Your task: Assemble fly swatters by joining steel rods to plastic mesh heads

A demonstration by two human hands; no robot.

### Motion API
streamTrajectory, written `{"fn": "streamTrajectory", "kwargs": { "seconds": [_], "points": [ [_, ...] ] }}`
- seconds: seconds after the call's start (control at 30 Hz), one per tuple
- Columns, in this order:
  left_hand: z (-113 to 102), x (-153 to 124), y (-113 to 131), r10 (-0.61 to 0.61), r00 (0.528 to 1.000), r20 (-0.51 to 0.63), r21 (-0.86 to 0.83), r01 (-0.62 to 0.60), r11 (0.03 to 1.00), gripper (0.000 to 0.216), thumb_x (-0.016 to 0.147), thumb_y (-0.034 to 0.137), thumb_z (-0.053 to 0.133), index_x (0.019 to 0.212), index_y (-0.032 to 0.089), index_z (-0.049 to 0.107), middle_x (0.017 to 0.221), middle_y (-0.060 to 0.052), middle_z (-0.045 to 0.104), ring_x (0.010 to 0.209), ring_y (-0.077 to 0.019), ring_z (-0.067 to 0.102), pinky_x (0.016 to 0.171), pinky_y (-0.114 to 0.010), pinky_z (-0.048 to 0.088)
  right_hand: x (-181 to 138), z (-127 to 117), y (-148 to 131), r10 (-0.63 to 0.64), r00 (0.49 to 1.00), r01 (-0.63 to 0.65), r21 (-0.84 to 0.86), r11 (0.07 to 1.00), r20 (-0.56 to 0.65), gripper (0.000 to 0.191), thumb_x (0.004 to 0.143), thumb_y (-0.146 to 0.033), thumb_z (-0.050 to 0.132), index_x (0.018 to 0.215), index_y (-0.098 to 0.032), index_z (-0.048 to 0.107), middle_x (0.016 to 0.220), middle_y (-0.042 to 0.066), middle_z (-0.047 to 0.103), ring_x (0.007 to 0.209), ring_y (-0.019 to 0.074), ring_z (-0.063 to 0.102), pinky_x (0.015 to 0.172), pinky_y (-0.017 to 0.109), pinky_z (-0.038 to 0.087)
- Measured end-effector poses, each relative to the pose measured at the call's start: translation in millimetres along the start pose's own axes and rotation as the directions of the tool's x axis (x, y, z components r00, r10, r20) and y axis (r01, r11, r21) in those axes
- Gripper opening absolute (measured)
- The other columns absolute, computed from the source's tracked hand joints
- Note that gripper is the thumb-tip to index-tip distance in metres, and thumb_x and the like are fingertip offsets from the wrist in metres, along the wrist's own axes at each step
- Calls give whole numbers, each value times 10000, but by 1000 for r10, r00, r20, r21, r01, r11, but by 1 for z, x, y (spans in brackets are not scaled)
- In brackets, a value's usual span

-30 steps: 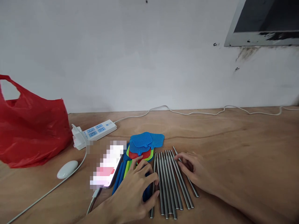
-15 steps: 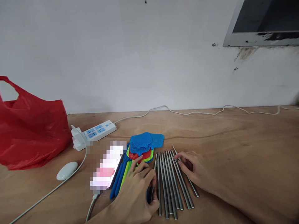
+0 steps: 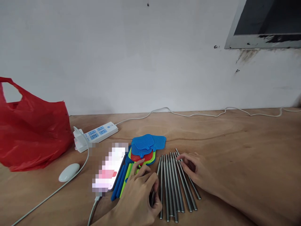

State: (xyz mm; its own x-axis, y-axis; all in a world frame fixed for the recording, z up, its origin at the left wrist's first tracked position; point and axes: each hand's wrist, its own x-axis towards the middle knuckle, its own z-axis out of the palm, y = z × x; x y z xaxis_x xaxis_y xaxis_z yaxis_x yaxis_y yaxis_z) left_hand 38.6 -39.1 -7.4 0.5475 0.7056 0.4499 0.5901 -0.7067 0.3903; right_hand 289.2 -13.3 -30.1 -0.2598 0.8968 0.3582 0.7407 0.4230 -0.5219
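Taking the fanned row of metal rods [image 3: 173, 191] as the middle of the dial, they lie side by side on the wooden tabletop [image 3: 246, 169], thin ends toward twelve o'clock and thick ends toward six, spread unevenly.

The left hand [image 3: 138, 191] sits at nine o'clock, bent over the leftmost rod [image 3: 159, 166], thumb and forefinger on either side of it; I cannot tell whether they grip it or only touch it. The right hand [image 3: 195, 168] rests at two o'clock, its thumb and forefinger close together near the thin end of the rightmost rod [image 3: 195, 190]; whether they pinch it is hidden too.

At eleven o'clock lie the overlapping mesh heads [image 3: 144, 142], in blue, red and yellow-green, with blue handles [image 3: 119, 182] running down past the left hand. Just beside these, toward nine o'clock, is the lit phone [image 3: 111, 171] on its charging lead; farther off at ten is the power strip [image 3: 100, 133].

To handle the rods well, I would close thumb and forefinger on a single rod, low on its thick part, so the neighbours are not dragged along. Light fingertips suit the other side, since smooth round metal should roll easily. The left wrist wants lifting slightly, clear of the handles, and any sideways move is best short, so nothing nudges the phone.
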Motion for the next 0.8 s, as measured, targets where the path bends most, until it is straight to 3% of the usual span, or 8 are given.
{"fn": "streamTrajectory", "kwargs": {
  "seconds": [0.23,0.37,0.5,0.63,0.8],
  "points": [
    [-6,0,2,41,993,-114,-57,-48,997,176,663,64,537,692,205,437,643,37,541,740,-191,512,863,-438,379,-1,1,3,6,997,-1,71,998,-73,191,937,-221,468,979,-225,654,657,-24,520,640,176,525,674,334,386],
    [-4,-2,1,65,990,-125,-139,-83,987,191,677,55,543,701,202,423,670,39,536,762,-182,515,839,-397,375,-1,1,1,89,996,-76,297,952,-31,206,956,-305,487,1034,-222,658,666,-32,475,602,152,474,596,299,368],
    [0,-3,-2,100,984,-149,-199,-129,971,202,718,49,539,719,207,413,694,26,554,798,-193,524,806,-371,379,3,-5,-5,166,967,-251,609,752,194,354,923,-459,575,1171,-211,625,684,-27,566,561,125,468,528,258,382],
    [1,-3,-5,143,980,-139,-239,-173,955,214,757,54,559,742,209,412,708,18,563,795,-193,519,818,-379,387,5,-9,-10,117,887,-441,745,500,446,453,842,-556,678,1114,-194,670,750,20,697,478,79,473,481,230,414],
    [-7,-1,-5,152,986,-75,-303,-167,938,154,849,123,596,863,212,472,829,-15,602,824,-202,529,782,-358,414,4,-6,-14,141,866,-500,816,291,480,379,778,-541,768,818,-166,725,673,29,699,497,76,541,488,201,441]
  ]
}}
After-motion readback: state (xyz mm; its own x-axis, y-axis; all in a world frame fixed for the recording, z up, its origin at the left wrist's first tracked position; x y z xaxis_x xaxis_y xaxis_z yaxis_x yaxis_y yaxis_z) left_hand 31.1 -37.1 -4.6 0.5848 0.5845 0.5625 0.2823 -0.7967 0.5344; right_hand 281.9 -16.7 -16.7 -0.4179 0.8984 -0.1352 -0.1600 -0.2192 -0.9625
